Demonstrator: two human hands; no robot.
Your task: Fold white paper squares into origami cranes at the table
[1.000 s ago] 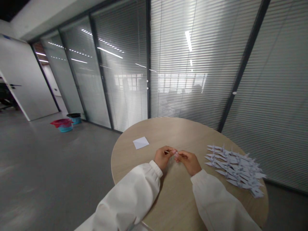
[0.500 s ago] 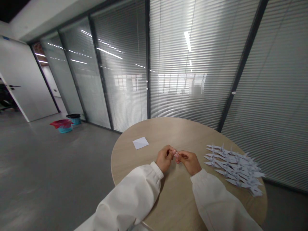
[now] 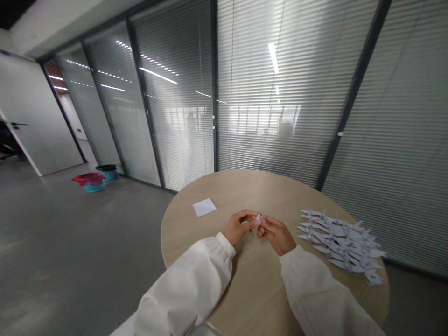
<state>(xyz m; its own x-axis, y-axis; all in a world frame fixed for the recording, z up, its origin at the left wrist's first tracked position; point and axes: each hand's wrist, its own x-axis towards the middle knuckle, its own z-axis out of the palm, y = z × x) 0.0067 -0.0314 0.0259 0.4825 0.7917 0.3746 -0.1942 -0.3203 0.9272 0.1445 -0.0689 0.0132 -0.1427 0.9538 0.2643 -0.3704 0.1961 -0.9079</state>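
Between the fingertips of both hands, over the middle of the table, is a small folded piece of white paper [image 3: 258, 217], mostly hidden by the fingers. My left hand [image 3: 241, 226] pinches it from the left, and my right hand [image 3: 278, 232] grips it from the right. Further left on the tabletop lies a flat square of white paper [image 3: 204, 207] with a diagonal crease. To the right of my right hand, folded paper cranes [image 3: 345, 242] are grouped in close rows, several of them overlapping.
The round wooden table [image 3: 224, 186] stands close to a glass partition [image 3: 273, 84] with blinds. On the floor at left are a blue bin with a red liner [image 3: 91, 182] and another with a black liner [image 3: 108, 171]. A white door [image 3: 38, 116] stands further back.
My fingers have shifted around the folded paper, and more of its white surface shows now. Both hands stay close together; the paper square and the cranes lie as before.
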